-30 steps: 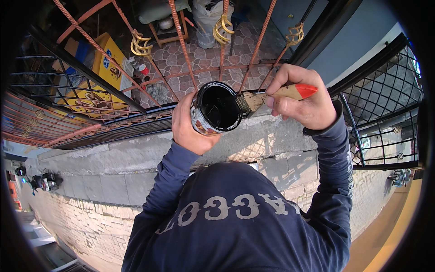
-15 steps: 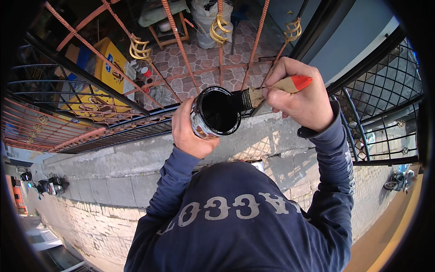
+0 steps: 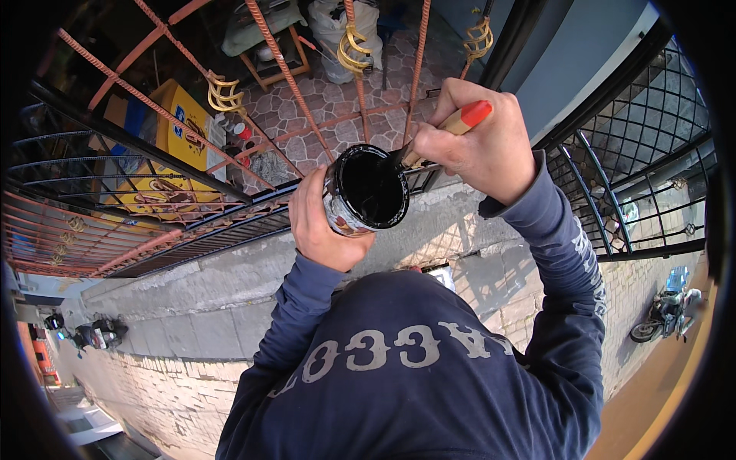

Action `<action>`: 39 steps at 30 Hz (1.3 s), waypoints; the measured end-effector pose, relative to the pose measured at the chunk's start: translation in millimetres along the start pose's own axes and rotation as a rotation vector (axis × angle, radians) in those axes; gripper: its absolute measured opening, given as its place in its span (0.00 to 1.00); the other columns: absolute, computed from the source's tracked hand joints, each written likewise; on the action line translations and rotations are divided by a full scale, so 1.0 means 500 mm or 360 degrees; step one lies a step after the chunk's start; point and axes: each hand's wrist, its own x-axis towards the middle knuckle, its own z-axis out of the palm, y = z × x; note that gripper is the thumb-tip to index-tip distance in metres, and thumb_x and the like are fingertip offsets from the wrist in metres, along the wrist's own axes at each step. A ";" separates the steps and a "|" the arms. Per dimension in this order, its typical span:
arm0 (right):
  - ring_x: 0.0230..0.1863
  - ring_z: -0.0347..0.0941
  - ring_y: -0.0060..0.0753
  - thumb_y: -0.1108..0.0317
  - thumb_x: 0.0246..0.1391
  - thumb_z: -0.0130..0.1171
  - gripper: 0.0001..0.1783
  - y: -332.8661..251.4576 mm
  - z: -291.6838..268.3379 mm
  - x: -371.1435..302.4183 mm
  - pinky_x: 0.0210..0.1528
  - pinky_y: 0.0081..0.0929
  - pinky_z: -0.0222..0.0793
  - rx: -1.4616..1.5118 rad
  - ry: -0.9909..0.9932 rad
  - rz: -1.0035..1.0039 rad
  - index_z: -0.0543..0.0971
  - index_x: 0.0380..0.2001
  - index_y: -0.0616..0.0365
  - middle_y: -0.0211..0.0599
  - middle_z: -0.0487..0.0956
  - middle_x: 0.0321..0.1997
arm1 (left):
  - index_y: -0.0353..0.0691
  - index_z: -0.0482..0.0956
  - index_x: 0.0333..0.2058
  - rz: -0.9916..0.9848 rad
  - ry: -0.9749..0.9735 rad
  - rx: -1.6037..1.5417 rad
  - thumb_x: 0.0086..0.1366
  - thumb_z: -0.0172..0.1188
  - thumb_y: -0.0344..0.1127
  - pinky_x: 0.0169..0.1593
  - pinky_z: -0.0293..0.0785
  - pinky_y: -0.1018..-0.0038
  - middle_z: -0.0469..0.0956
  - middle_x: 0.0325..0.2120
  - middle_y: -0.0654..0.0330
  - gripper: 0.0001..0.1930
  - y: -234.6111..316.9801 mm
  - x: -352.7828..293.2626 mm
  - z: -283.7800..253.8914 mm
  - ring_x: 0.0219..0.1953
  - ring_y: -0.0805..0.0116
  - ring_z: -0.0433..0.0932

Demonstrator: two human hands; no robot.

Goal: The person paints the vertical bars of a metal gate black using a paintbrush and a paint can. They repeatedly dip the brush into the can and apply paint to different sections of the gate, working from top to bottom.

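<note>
My left hand (image 3: 320,222) is wrapped round a can of black paint (image 3: 360,221), tilted so that its open mouth faces me. A paintbrush (image 3: 469,116) with a wooden handle and a red-orange end is gripped in my right hand (image 3: 487,146). Its dark bristles reach over the can's right rim, and their tips are lost against the black paint. Just beyond the can stand the bars of a metal gate (image 3: 289,77), reddish brown with gold twisted ornaments (image 3: 353,50).
Behind the bars lie a stone-patterned floor (image 3: 337,107), a yellow box (image 3: 180,123) and a white sack (image 3: 345,34). A black lattice gate panel (image 3: 636,138) stands at the right. Below runs a concrete ledge (image 3: 207,280). Motorcycles are parked at the far left (image 3: 100,335) and right (image 3: 663,316).
My right hand has moved left and slightly up, tipping the brush more steeply so that its bristles now go into the can's mouth. The left hand and can stay nearly in place.
</note>
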 end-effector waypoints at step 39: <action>0.34 0.81 0.39 0.77 0.39 0.68 0.09 0.029 -0.111 -0.011 0.40 0.32 0.76 0.0146 -0.1102 -0.0380 0.83 0.28 0.64 0.39 0.82 0.29 | 0.33 0.65 0.63 -0.0153 -0.0084 -0.0081 0.36 0.80 0.35 0.60 0.70 0.56 0.75 0.54 0.45 0.52 0.001 -0.036 0.002 0.55 0.44 0.76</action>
